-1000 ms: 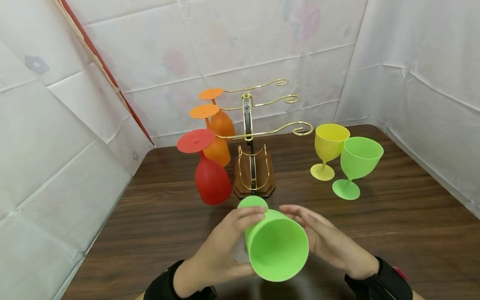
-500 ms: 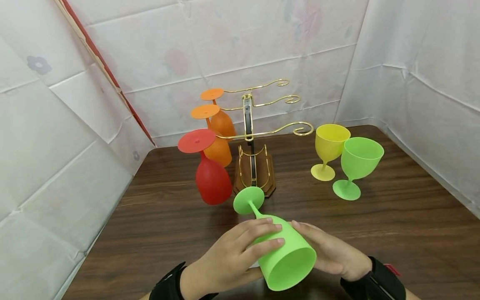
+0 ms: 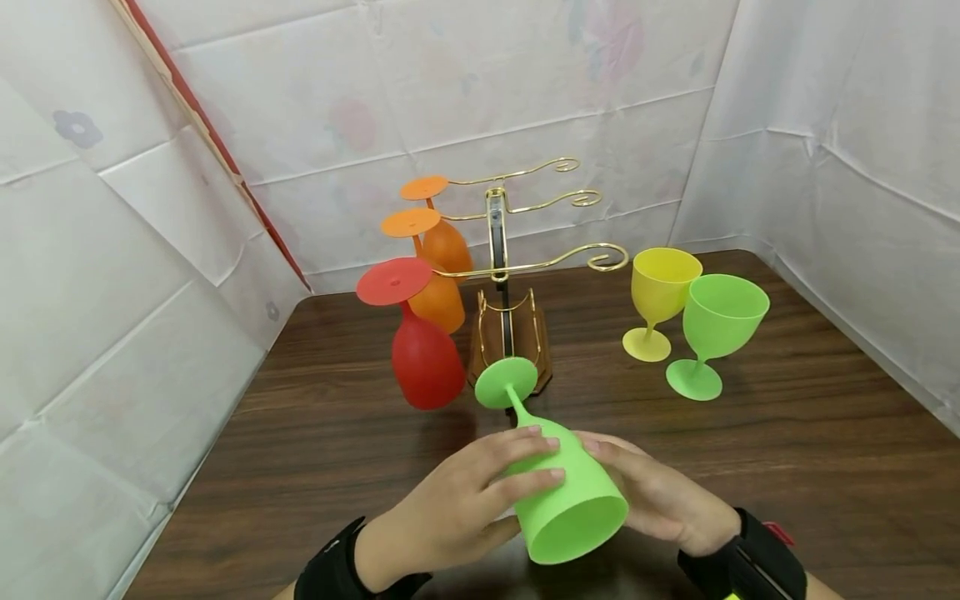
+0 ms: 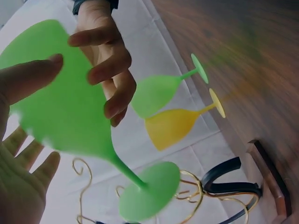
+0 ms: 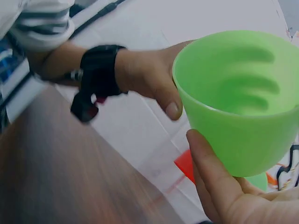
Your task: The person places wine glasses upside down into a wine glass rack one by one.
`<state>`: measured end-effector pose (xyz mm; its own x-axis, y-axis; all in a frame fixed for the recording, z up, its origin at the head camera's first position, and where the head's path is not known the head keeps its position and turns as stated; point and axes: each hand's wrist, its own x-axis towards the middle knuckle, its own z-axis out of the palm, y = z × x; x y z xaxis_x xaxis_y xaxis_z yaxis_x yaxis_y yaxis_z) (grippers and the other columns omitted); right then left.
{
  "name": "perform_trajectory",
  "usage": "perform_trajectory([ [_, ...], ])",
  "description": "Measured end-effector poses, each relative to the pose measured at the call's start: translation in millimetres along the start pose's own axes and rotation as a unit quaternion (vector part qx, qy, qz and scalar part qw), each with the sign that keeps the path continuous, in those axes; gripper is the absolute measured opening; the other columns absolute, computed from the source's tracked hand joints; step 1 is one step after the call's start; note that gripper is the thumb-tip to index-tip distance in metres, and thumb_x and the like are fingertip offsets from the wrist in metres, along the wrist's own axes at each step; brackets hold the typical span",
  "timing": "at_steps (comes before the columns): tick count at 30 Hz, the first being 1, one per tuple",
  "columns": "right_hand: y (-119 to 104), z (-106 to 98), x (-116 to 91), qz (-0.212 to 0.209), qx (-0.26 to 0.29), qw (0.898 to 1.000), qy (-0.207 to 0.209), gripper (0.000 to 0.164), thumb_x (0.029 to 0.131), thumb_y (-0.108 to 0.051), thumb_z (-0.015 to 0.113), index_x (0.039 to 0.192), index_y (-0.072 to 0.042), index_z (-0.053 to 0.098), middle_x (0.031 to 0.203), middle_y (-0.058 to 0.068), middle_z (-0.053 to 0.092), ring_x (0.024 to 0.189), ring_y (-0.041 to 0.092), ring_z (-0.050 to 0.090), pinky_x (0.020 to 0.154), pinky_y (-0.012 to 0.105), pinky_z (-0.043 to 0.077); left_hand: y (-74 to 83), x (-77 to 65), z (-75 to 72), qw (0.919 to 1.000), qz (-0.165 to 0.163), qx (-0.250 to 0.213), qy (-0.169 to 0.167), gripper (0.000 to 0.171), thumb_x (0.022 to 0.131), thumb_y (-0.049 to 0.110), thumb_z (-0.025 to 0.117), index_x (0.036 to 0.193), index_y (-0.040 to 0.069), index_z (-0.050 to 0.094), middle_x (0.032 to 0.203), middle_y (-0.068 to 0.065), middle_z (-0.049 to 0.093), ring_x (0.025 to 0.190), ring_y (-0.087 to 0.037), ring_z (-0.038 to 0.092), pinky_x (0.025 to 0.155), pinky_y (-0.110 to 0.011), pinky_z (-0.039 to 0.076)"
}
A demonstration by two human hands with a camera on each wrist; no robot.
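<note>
Head: L hand (image 3: 457, 504) & R hand (image 3: 660, 500) hold a green glass (image 3: 583, 479) tilted, mouth-down, before the rack (image 3: 498, 237); red glass (image 3: 427, 362) + 2 orange glasses (image 3: 438, 304) hang there (prob. approx. half done). L wrist: yellow glass (image 4: 172, 127) + other green glass (image 4: 156, 94) stand on the table (image 4: 224, 56), unhung. R wrist: green one's gripped both sides.

Sheeted-off nook, rm type unclear, dk wood-grain tbl (image 3: 300, 450), creased white flower-print sheeting (image 3: 525, 83) on 3 sides

Left fingers (image 3: 528, 485) curl, slightly spread, opposite the gently bent right fingers (image 4: 111, 67).
</note>
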<state>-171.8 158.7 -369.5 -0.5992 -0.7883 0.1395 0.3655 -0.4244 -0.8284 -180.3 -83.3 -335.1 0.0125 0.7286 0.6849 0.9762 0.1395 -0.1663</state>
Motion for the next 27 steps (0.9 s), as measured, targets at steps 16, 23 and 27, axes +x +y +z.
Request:
perform_trajectory([
  [16,-7.7,6.2,1.2,-0.13,-0.3,0.925,0.192,0.062,0.088,-0.01,0.061,0.139,0.004,0.03,0.131,0.011,0.048,0.114,0.018,0.054,0.086,0.035,0.052,-19.4,-29.1,8.0,0.8338,-0.37,-0.41,0.009,0.054,0.094,0.003,0.053,0.143,0.014,0.033,0.143,-0.012,0.039,0.129,-0.019,0.04,0.104,-0.034,0.038],
  [23,-7.1,9.7,5.2,-0.184,-0.408,0.866,0.222,0.061,0.082,0.003,0.065,0.137,-0.004,0.038,0.136,0.013,0.041,0.113,0.012,0.052,0.084,0.035,0.053,-24.8,-27.5,18.5,0.7461,-0.419,-0.517,-0.011,0.076,0.088,0.038,0.065,0.147,0.01,0.025,0.143,-0.011,0.039,0.127,-0.022,0.042,0.104,-0.036,0.038],
  [27,-6.5,10.5,6.5,-0.182,-0.432,0.853,0.228,0.065,0.081,0.003,0.069,0.138,-0.009,0.039,0.139,0.011,0.039,0.114,0.011,0.051,0.088,0.033,0.051,-23.0,-24.2,21.8,0.7209,-0.427,-0.546,-0.024,0.08,0.085,0.036,0.069,0.147,0.013,0.025,0.144,-0.008,0.039,0.128,-0.021,0.042,0.104,-0.034,0.037],
])
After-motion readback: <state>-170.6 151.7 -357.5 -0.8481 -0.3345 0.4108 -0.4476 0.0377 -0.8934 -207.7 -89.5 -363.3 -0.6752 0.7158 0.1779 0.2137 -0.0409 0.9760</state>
